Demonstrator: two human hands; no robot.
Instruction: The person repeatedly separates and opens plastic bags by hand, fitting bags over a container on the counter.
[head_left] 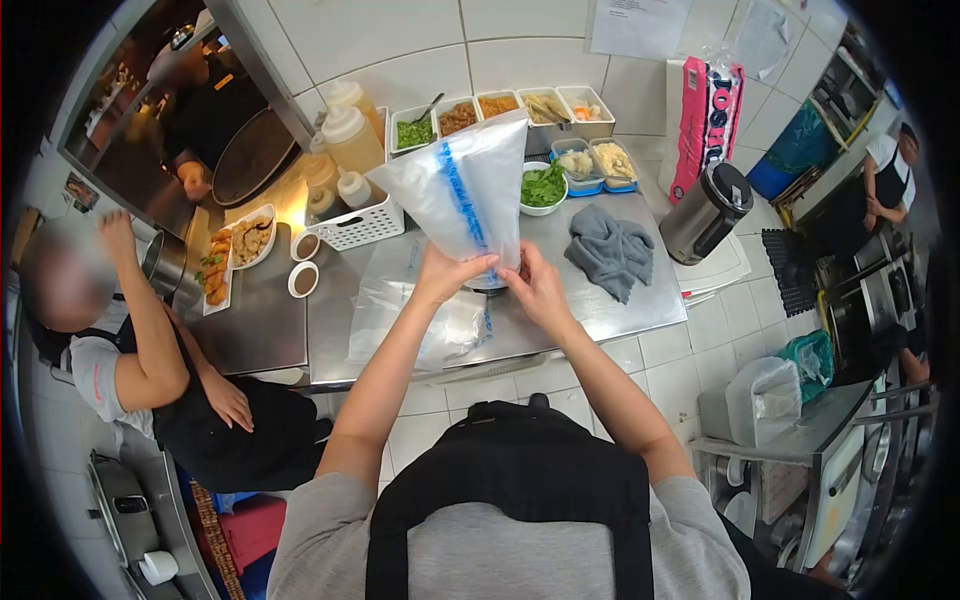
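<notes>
Over the steel counter, both hands grip the lower end of a clear plastic bag (455, 190) with a blue printed stripe. It stands up from them and widens toward the top. My left hand (447, 275) is closed on its left side, the thumb lying across the plastic. On the right, my right hand (540, 290) pinches the same end with thumb and fingers. Below my left forearm, more clear plastic bags (385, 325) lie flat on the counter. Something round is partly hidden beneath my hands; its kind does not show.
White containers of chopped toppings (497, 105) line the wall. Right of the bag are a bowl of greens (543, 186), a grey cloth (610, 250) and a steel flask (706, 212). Left are a squeeze-bottle basket (360, 228), two sauce bowls (303, 279) and a person (145, 370).
</notes>
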